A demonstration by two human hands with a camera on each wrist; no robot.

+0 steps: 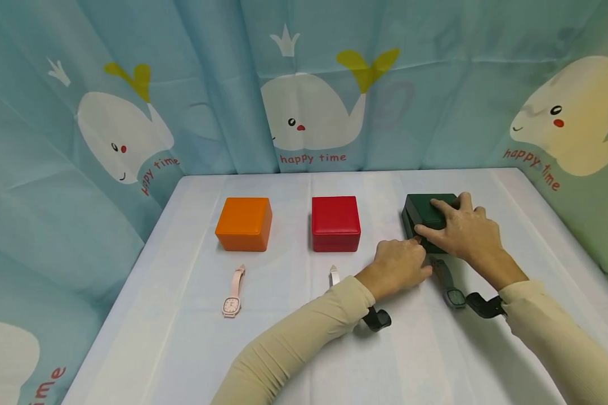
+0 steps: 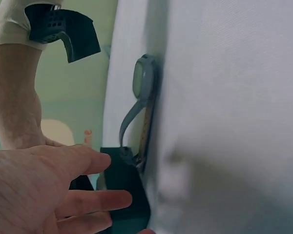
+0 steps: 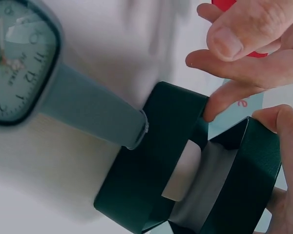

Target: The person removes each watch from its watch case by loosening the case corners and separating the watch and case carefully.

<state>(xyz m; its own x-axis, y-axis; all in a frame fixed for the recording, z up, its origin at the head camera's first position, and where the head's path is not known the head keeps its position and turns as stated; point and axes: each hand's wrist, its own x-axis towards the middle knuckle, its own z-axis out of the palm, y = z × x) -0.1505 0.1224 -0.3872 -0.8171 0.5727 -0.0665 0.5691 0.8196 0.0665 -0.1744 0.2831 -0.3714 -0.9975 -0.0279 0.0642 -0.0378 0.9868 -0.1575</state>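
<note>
The green watch box (image 1: 425,208) stands at the right of the table with its lid (image 3: 256,170) partly raised, showing a pale cushion (image 3: 183,170) inside. My right hand (image 1: 468,233) grips the lid, thumb at its front edge and fingers spread over the top. Beside the box's left front, my left hand (image 1: 397,264) has its fingers extended. One of its fingertips touches the base (image 3: 156,151) near the opening. A grey-green wristwatch (image 1: 453,292) lies in front of the box, its strap end close to the base.
An orange box (image 1: 243,219) and a red box (image 1: 336,219) stand in line to the left. A pink wristwatch (image 1: 232,298) lies before the orange one. Before the red one, a white strap (image 1: 334,275) shows, partly hidden by my left sleeve. A whale-print curtain (image 1: 208,84) hangs behind.
</note>
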